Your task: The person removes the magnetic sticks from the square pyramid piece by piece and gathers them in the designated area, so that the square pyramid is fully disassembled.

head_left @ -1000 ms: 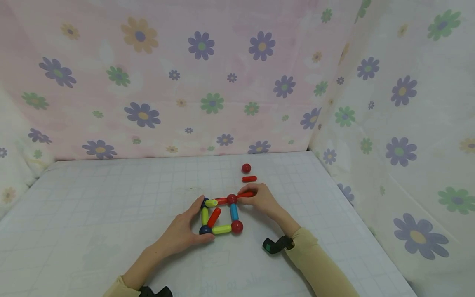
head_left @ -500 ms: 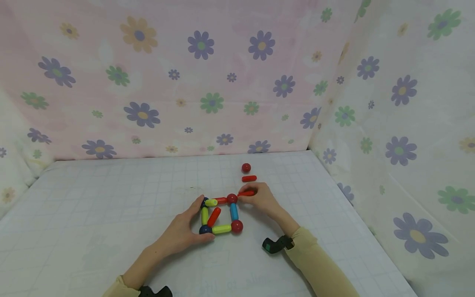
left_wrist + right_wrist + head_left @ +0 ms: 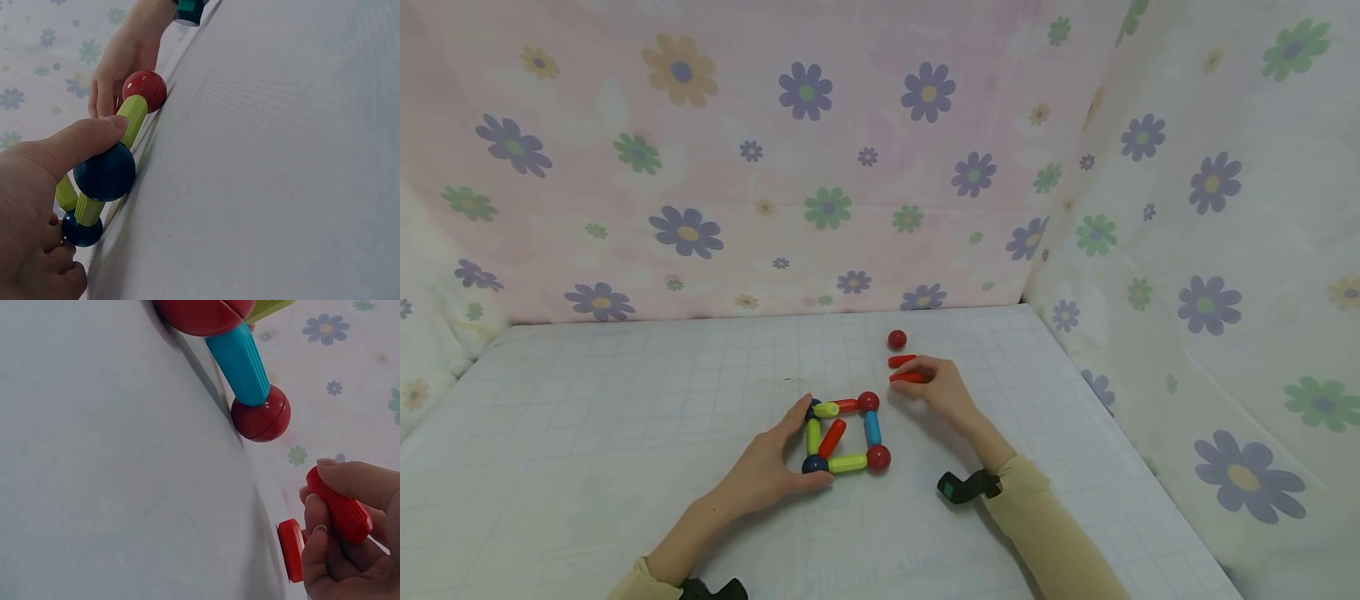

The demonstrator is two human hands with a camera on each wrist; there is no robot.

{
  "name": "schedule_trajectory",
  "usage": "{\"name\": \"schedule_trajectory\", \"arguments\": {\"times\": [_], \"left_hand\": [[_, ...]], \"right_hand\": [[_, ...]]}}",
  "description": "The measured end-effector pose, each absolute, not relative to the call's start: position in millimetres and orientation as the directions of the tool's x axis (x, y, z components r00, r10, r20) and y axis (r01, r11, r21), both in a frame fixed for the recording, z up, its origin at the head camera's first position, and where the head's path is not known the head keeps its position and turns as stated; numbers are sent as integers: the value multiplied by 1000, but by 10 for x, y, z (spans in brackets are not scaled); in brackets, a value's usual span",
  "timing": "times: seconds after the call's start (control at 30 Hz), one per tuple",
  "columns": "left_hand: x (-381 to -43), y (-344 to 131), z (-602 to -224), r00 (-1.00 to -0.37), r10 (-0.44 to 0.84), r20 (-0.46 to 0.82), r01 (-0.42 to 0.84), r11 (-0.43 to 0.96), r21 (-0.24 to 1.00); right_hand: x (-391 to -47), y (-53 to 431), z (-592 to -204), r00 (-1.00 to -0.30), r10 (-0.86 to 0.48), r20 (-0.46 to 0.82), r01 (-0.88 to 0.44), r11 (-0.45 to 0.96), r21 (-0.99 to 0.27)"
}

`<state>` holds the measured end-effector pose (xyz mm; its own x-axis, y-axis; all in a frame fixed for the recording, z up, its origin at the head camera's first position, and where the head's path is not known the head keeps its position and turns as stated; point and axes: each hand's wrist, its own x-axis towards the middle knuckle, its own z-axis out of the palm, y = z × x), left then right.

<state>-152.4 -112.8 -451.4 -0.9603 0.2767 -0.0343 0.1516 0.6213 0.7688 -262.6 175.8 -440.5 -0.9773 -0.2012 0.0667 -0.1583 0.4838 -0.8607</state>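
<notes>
A square frame of magnetic rods and balls lies on the table. Its corners are two dark blue balls (image 3: 105, 172) on the left and two red balls (image 3: 878, 457) on the right. A blue rod (image 3: 872, 428), a red rod and yellow-green rods (image 3: 848, 463) join them; another red rod (image 3: 832, 438) slants up from the near blue ball. My left hand (image 3: 767, 467) grips the frame's left side, thumb and fingers at the blue balls. Between thumb and fingertips, my right hand (image 3: 946, 392) pinches a loose red rod (image 3: 340, 506), apart from the frame, beyond its far right corner.
Another red rod (image 3: 290, 550) lies on the table just beyond my right hand, with a loose red ball (image 3: 897, 339) farther back. The white gridded table (image 3: 625, 392) ends at a flowered cloth (image 3: 737, 167) behind and at the right.
My right hand has drawn the pinched red rod off the far right red ball, moving away and slightly right toward the lying red rod. My left hand and the frame stay in place.
</notes>
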Motion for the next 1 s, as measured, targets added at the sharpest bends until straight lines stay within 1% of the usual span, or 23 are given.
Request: {"name": "schedule_trajectory", "arguments": {"times": [0.37,0.6,0.7,0.87,1.0], "left_hand": [[-1517,-1138,-4514,-959,282,-29,157,613,774],[-1515,-1144,-4516,-958,286,-30,158,611,776],[-1519,-1148,-4518,-957,288,-30,159,610,776],[-1522,-1151,-4523,-957,291,-25,165,609,776],[-1522,-1152,-4524,-956,291,-25,165,610,775]], "right_hand": [[-2686,1915,-4369,-980,-174,92,-171,521,-836],[-2713,2012,-4348,-984,-163,69,-142,495,-857],[-2733,2047,-4368,-989,-135,60,-120,494,-861],[-2761,2097,-4397,-996,-81,38,-75,518,-852],[-2774,2135,-4428,-997,-70,16,-53,557,-829]]}}
